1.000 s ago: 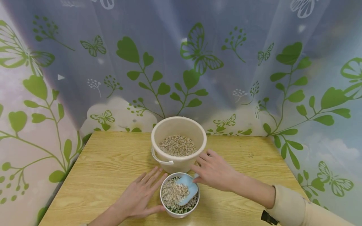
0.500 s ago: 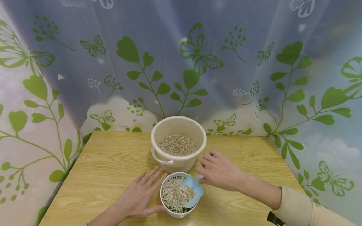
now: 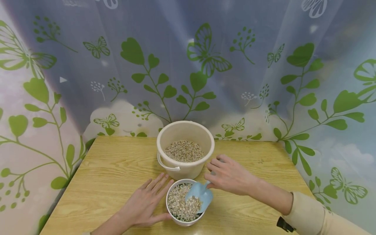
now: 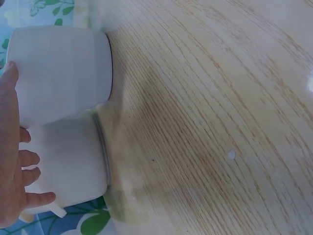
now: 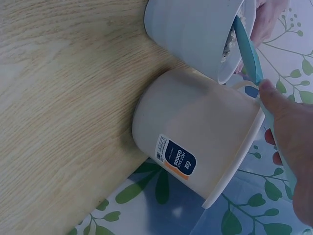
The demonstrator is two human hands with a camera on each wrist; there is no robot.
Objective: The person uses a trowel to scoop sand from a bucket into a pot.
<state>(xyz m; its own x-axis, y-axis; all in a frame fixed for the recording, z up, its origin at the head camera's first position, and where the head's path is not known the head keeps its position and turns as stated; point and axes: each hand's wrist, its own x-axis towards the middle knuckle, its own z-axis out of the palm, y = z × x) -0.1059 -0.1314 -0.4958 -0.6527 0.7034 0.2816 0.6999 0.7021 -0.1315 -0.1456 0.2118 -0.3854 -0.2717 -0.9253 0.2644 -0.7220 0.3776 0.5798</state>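
Note:
My right hand (image 3: 230, 174) grips the handle of a light-blue scoop (image 3: 206, 198), whose blade dips into a white pot (image 3: 187, 224) at the table's front. Pale granules (image 3: 179, 200) fill the pot's top, with some lying on the scoop and bits of green at the edge. In the right wrist view, the scoop (image 5: 248, 51) slants over the pot's rim. My left hand (image 3: 144, 202) is spread beside the pot, its thumb at the pot's side. In the left wrist view that thumb (image 4: 11, 76) lies against the white pot (image 4: 63, 73), fingers straight.
A beige bucket (image 3: 192, 171), partly filled with similar granules (image 3: 184, 150), stands just behind the pot, its white handle (image 3: 168, 168) hanging at the front left. In the right wrist view it bears a label (image 5: 178, 157). Patterned curtain (image 3: 176, 65) encloses the wooden table (image 3: 117, 163).
My right hand and the scoop have shifted right, from the pot's middle to its right rim. More granules now lie in the pot and fewer on the scoop. The left hand stays still.

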